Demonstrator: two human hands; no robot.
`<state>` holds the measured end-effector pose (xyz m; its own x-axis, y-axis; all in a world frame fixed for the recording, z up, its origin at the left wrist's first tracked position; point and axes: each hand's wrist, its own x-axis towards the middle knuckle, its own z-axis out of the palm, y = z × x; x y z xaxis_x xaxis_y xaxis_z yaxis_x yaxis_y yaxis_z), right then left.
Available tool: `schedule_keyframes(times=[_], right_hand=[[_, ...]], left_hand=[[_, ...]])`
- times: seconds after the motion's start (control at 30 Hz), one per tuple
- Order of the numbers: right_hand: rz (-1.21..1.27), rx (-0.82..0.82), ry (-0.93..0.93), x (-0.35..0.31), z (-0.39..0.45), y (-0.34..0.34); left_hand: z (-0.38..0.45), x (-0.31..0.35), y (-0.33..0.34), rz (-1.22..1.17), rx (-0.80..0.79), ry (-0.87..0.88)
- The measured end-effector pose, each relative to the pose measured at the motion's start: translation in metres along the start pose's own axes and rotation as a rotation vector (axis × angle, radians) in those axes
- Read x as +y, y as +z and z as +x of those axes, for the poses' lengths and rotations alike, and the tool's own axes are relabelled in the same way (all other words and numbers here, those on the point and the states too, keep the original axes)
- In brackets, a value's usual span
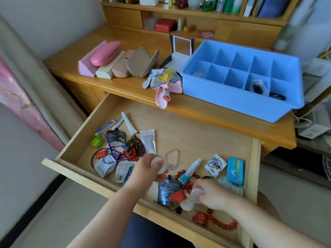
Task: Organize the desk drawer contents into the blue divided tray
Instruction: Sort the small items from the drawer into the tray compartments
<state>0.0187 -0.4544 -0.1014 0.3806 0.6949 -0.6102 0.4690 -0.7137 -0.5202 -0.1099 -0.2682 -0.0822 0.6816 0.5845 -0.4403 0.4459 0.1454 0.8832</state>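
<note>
Blue tray point(232, 97) on desk's right end, well apart from hands. Left hand point(152, 169) grips pale disc point(160, 162); right hand point(211, 194) pinches pale object point(190, 198) near drawer's point(254, 158) front edge.

Drawer point(188, 126): pale wood, matt, around your hands.
Tray point(232, 102): smooth blue plastic, soft sheen, beyond your right hand.
Table point(125, 86): glossy honey wood.
Cloths point(164, 81): soft, matt fabric.
Beads point(223, 225): glossy red, by your right hand.

Glasses cases point(114, 59) and cloths point(163, 81) on desk point(71, 58).
</note>
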Motion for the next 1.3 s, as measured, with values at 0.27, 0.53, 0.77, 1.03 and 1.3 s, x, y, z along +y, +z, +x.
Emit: schedule_keyframes(times=[0.27, 0.53, 0.77, 1.03, 1.3], right_hand=[[-0.19, 0.116, -0.063, -0.011, -0.002, 0.041], [-0.094, 0.158, -0.011, -0.002, -0.016, 0.026], [0.957, 0.189, 0.031, -0.001, -0.019, -0.026], [1.15, 0.15, -0.165, -0.026, -0.023, -0.04], [1.243, 0.457, -0.205, -0.042, -0.023, -0.07]], left_hand=[[-0.015, -0.015, 0.01, 0.013, 0.076, -0.071], [-0.02, -0.012, 0.012, 0.1, 0.007, -0.037], [-0.026, -0.004, 0.024, -0.168, -0.033, -0.084], [-0.029, 0.022, 0.058, -0.312, -0.017, -0.014], [-0.022, 0.057, 0.052, -0.439, -0.005, 0.164]])
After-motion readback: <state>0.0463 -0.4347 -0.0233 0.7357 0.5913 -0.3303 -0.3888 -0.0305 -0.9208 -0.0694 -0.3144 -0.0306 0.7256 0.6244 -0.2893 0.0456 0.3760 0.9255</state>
